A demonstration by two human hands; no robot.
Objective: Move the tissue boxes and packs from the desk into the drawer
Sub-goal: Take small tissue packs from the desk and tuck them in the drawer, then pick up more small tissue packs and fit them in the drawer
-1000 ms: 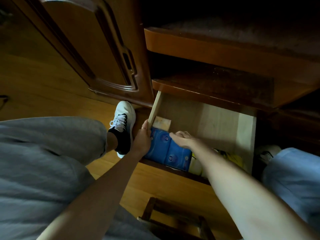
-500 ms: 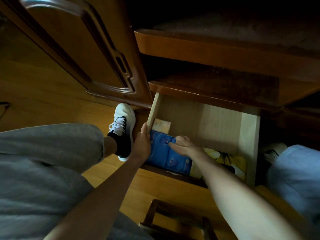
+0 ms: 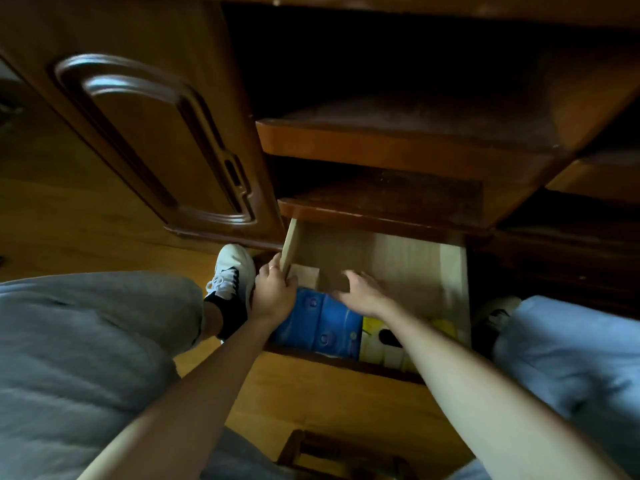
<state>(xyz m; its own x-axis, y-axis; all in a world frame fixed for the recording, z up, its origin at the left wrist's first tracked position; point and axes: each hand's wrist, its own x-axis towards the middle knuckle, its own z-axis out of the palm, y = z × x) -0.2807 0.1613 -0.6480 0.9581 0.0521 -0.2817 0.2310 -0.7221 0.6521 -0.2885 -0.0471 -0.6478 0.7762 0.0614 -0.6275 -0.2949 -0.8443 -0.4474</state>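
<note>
— The tissue packs [image 3: 317, 322], blue and set side by side, are seen in the front of the open drawer [image 3: 450, 271], with a yellow and white pack [image 3: 381, 337] lying just right of them. Where are the fingers?

— The left hand [image 3: 273, 292] is curled round the drawer's left wall, its fingers over the top edge. The right hand [image 3: 360, 292] is held above the blue packs with fingers spread and relaxed; nothing is gripped by it. A small tan box [image 3: 306, 276] is seen between the two hands, against the left wall.

— And the surroundings?

— A dark wooden desk is seen, with shelves [image 3: 398, 147] above the drawer and a panelled door [image 3: 162, 140] to the left. A wooden floor [image 3: 329, 400] lies below. Beyond the right fingers the drawer's pale bottom is bare towards the back and right wall.

— What is changed?

— Half a second ago the right fingers were resting on the blue packs; they are now lifted off them and moved further into the drawer. The left hand's grip is unchanged.
</note>
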